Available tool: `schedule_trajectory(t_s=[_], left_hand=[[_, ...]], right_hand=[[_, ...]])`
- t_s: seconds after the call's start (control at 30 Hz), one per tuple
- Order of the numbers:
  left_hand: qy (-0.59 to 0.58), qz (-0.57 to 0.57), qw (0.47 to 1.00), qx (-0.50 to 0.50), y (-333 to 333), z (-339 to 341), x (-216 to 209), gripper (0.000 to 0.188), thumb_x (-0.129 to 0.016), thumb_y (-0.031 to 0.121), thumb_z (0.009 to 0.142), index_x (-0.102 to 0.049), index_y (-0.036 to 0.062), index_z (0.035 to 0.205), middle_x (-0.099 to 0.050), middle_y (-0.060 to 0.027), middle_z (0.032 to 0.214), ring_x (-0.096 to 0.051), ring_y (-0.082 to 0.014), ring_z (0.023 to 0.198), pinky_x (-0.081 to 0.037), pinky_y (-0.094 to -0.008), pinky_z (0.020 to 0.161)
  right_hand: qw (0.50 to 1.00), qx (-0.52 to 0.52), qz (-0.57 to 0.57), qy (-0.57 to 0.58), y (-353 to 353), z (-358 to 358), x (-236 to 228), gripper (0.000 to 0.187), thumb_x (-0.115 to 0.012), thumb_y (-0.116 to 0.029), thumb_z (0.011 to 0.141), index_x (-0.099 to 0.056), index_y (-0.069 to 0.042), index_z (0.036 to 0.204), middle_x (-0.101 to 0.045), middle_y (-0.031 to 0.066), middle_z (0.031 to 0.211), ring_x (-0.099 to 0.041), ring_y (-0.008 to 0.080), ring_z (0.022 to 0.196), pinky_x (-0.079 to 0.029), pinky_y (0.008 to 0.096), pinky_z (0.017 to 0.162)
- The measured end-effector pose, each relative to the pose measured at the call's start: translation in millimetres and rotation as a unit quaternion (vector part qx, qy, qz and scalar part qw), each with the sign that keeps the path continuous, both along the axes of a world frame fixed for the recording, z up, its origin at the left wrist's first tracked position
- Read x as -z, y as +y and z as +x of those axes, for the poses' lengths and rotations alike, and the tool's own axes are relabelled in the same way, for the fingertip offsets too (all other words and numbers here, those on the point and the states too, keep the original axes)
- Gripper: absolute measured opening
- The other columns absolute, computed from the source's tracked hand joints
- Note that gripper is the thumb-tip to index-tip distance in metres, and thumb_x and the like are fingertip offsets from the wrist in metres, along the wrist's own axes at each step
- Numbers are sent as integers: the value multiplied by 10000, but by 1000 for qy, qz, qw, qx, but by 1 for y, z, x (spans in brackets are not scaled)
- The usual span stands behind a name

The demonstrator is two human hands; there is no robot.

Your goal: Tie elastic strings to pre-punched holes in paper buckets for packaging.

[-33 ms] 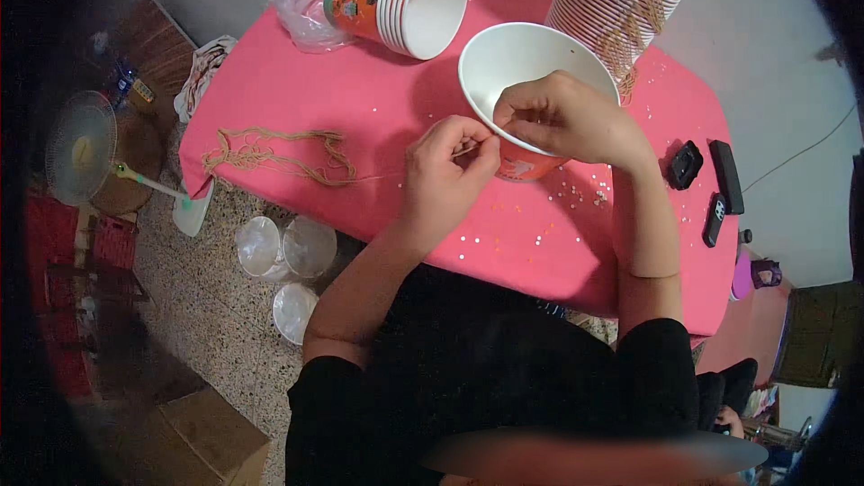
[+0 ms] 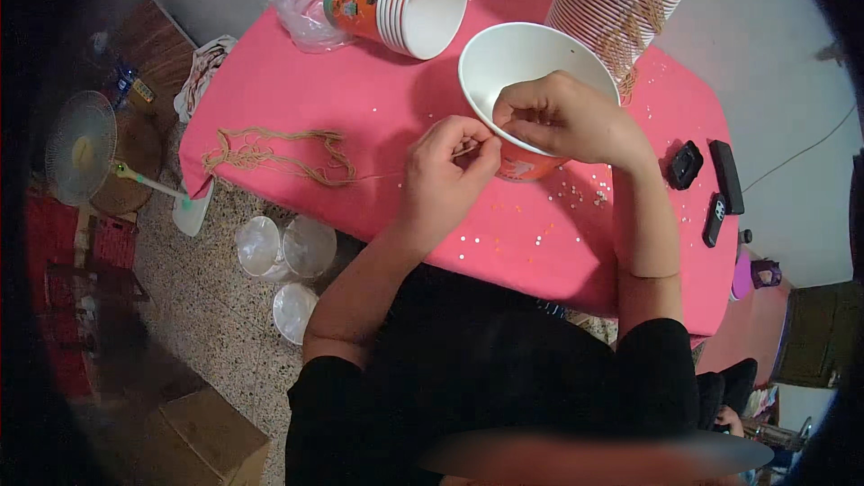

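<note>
An orange paper bucket (image 2: 531, 166) with a white inside stands on the pink cloth, tilted slightly toward me. At its near left rim my left hand (image 2: 447, 166) pinches a thin tan string (image 2: 382, 176), which trails left to a loose bundle of string (image 2: 283, 155) on the cloth. My right hand (image 2: 567, 121) reaches over the rim from the right, thumb and fingers closed together just inside it. Whether those fingertips grip string or the bucket's edge is hidden.
Nested orange buckets (image 2: 432, 18) lie sideways by a clear plastic bag (image 2: 306, 0). A tall bucket stack (image 2: 598, 4) with string hanging on it rises behind. White dots (image 2: 589, 193) are scattered about; a black remote (image 2: 715, 220) lies right. Clear tubs (image 2: 309, 246) sit on the floor.
</note>
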State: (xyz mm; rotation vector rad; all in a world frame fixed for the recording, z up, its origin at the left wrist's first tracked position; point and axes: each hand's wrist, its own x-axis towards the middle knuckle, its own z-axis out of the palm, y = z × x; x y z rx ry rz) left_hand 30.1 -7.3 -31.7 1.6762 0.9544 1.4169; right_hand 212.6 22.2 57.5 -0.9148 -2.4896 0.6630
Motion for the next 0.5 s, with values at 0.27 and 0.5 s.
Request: schedule_trajectory(t_s=[0.27, 0.5], left_hand=[[-56, 13, 998, -1, -4, -17, 1, 112, -666, -3, 833, -613, -1, 932, -638, -74, 767, -595, -99, 662, -478, -247, 593], [21, -10, 999, 22, 2, -44, 12, 75, -640, 28, 866, -649, -4, 933, -637, -53, 767, -587, -89, 672, -472, -242, 601]], right_hand=[[977, 99, -58, 177, -3, 28, -23, 56, -530, -78, 900, -536, -23, 894, -559, 18, 741, -541, 81, 683, -451, 232, 599], [900, 46, -4, 434, -8, 91, -51, 140, -443, -149, 965, -516, -34, 996, -589, 120, 956, -506, 119, 635, -409, 222, 549]])
